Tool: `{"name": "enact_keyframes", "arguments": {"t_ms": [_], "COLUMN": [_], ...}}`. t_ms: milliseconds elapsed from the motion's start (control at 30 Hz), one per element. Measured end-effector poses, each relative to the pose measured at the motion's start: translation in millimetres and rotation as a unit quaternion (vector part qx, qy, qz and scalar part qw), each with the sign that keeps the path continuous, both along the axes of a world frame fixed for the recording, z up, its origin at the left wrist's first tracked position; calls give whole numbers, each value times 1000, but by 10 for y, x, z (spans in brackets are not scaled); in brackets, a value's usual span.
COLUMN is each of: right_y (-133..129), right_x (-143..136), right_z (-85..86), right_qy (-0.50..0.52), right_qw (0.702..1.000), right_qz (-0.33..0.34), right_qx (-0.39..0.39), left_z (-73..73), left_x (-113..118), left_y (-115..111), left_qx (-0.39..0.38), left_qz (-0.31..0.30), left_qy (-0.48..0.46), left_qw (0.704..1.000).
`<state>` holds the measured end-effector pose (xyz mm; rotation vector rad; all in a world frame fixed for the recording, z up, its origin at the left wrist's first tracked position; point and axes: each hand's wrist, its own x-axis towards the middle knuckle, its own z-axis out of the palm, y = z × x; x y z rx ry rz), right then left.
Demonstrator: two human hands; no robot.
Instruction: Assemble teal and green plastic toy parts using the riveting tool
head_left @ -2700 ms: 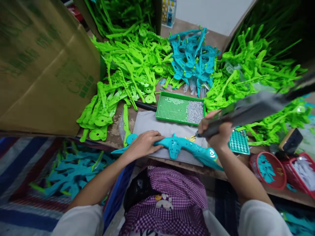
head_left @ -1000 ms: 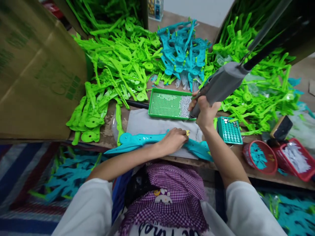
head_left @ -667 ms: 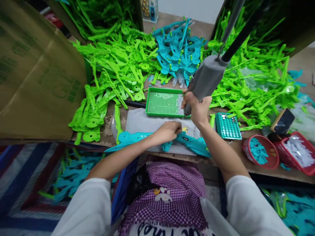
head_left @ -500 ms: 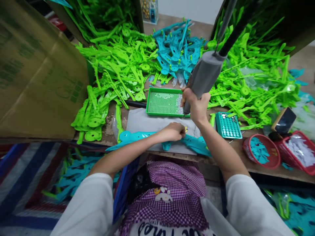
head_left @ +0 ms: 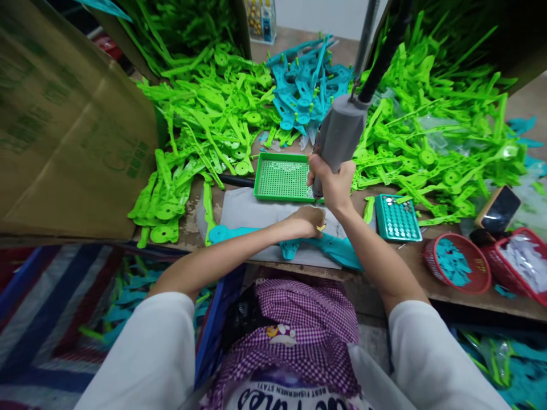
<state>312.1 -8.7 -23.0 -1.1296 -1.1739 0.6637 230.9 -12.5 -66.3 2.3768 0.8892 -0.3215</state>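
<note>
My right hand (head_left: 334, 181) is wrapped round a grey power screwdriver (head_left: 342, 134), its tip pointing down beside the right end of a green perforated tray (head_left: 282, 175). Silvery bits lie in that end of the tray. My left hand (head_left: 311, 221) is closed just above a long blue plastic part (head_left: 342, 249), fingertips bent down; whatever they hold is too small to make out. The blue part lies across a grey cloth (head_left: 245, 209) at the table's front edge, partly hidden by my left forearm.
Piles of lime green parts (head_left: 213, 114) and blue parts (head_left: 299, 85) cover the back. A teal tray (head_left: 397, 218), a red basket of blue pieces (head_left: 478, 273), another red basket (head_left: 504, 267) and a phone (head_left: 499, 208) are on the right. A cardboard box (head_left: 72, 131) stands left.
The screwdriver and my right hand have shifted left, and the tool is more upright. My left hand has risen slightly off the blue part.
</note>
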Motion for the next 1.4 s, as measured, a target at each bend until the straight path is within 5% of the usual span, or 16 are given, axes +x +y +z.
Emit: {"name": "enact_keyframes", "arguments": {"t_ms": [367,633,833,1000,1167,1400], "right_y": [100,630,1163,1428,1494,1491], "right_x": [2,-9,-65,-17,30,35], "right_z": [54,-25,-203,-378,-502,-535], "right_qy": [-10,-2,-17,9,21,27], "right_qw": [1000,997,998,999,998,998], "right_qz": [2,-19,-47,-47,-49,-43], "right_qx": [6,74,38,24,23,32], "left_z": [-267,-348,-107,-206,-359,-367], "left_x": [-148,-304,-1094,-1668,-1660,-1641], "left_y": [80,30,-227,-373,-353,-353], "left_qx": [-85,-66,42,135,143,142], "left_qz": [18,17,84,126,117,129], "left_qy": [-53,-171,-292,-207,-171,-176], "left_qw": [995,983,952,961,968,966]}}
